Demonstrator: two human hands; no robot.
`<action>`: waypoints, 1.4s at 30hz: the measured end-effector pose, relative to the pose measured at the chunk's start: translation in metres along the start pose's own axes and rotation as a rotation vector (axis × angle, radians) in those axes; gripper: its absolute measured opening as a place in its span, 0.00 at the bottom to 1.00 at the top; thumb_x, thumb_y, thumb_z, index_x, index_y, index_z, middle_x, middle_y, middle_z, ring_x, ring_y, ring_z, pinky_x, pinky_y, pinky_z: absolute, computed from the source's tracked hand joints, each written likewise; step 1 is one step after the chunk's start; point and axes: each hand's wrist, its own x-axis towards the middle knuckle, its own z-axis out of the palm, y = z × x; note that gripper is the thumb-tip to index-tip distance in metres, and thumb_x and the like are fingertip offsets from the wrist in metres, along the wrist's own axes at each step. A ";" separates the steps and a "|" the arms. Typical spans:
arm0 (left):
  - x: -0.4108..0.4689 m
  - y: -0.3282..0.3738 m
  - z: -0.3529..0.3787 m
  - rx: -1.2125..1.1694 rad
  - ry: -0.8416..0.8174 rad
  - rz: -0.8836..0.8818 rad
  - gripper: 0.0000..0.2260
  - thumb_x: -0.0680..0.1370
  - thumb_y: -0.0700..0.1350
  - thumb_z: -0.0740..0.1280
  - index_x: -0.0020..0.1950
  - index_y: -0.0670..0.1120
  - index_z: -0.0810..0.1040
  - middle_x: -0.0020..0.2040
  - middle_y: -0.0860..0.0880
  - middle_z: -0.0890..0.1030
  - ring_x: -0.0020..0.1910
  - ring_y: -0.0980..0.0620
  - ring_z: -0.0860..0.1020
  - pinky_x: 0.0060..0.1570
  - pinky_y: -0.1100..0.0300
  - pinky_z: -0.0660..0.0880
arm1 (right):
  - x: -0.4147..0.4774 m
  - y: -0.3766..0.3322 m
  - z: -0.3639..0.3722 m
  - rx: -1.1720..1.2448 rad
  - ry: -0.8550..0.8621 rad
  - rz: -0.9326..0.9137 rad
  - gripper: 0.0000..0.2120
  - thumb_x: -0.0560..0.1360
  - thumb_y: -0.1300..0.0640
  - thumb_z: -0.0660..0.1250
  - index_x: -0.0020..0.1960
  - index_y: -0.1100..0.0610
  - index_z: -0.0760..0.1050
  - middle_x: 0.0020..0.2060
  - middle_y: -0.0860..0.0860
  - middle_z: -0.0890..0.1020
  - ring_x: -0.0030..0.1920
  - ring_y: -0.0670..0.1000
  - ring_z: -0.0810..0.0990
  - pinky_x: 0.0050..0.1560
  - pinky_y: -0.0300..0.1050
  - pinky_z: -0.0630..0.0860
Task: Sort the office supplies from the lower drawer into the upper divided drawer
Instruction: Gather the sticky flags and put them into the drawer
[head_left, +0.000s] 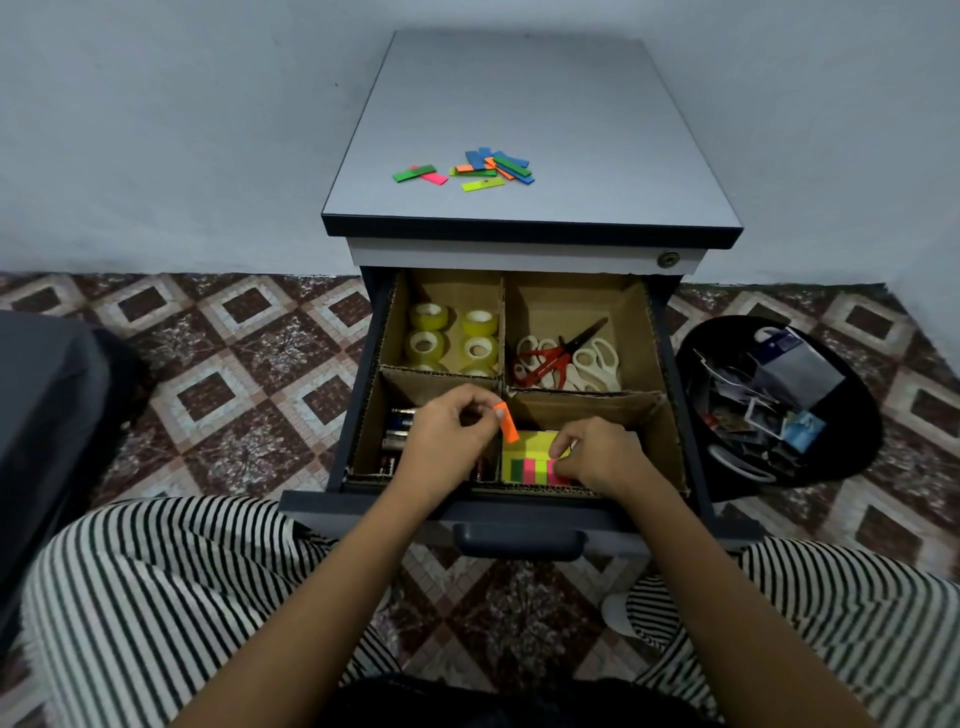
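Patterned tile floor (234, 353) underfoot, striped trousers (156, 597) at both sides. Ahead, one open drawer (363, 506) with one handle (519, 543), split by cardboard into four compartments.

Left hand (449, 434): thumb and forefinger pinched on one orange strip (508, 422), held just above the middle divider, other fingers curled in.

Right hand (597, 454): fingers curled onto one yellow pad (524, 457) with green and pink bands, tips at its right edge; pad flat in the near right compartment.

Near left compartment: several batteries (397, 428), partly hidden by the left hand; count unclear, labels too small to read.

Far left compartment: four tape rolls (427, 316) in full view, two more partly hidden behind the divider.

Far right compartment: one red scissors (545, 358) across a heap of white scissors (597, 364), count of the white unclear.

Right of the drawer, on the floor: one black bin (857, 452) with paper scraps.

Above the drawer: one lock (668, 259).

On the cabinet top (519, 104): roughly a dozen loose strips (493, 169), green, pink, orange, blue and yellow, mostly overlapping.
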 end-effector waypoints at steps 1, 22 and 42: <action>0.000 0.000 0.000 0.007 0.000 -0.002 0.04 0.76 0.41 0.68 0.44 0.49 0.80 0.39 0.57 0.77 0.38 0.61 0.75 0.39 0.71 0.71 | 0.000 0.000 0.001 -0.013 0.003 0.003 0.04 0.72 0.59 0.70 0.42 0.51 0.77 0.32 0.42 0.73 0.32 0.39 0.70 0.26 0.28 0.62; 0.002 0.006 0.003 0.063 -0.046 0.025 0.04 0.76 0.44 0.68 0.44 0.52 0.81 0.38 0.57 0.79 0.39 0.60 0.76 0.40 0.69 0.72 | -0.013 0.001 -0.014 0.554 0.174 -0.087 0.06 0.75 0.59 0.67 0.40 0.52 0.78 0.33 0.50 0.79 0.35 0.45 0.77 0.30 0.31 0.73; 0.006 0.027 0.031 0.381 -0.202 0.248 0.09 0.77 0.44 0.67 0.56 0.45 0.82 0.51 0.51 0.82 0.49 0.59 0.76 0.47 0.74 0.68 | -0.021 0.010 -0.026 0.467 0.138 -0.163 0.06 0.72 0.63 0.70 0.44 0.53 0.77 0.30 0.48 0.80 0.29 0.37 0.75 0.36 0.34 0.70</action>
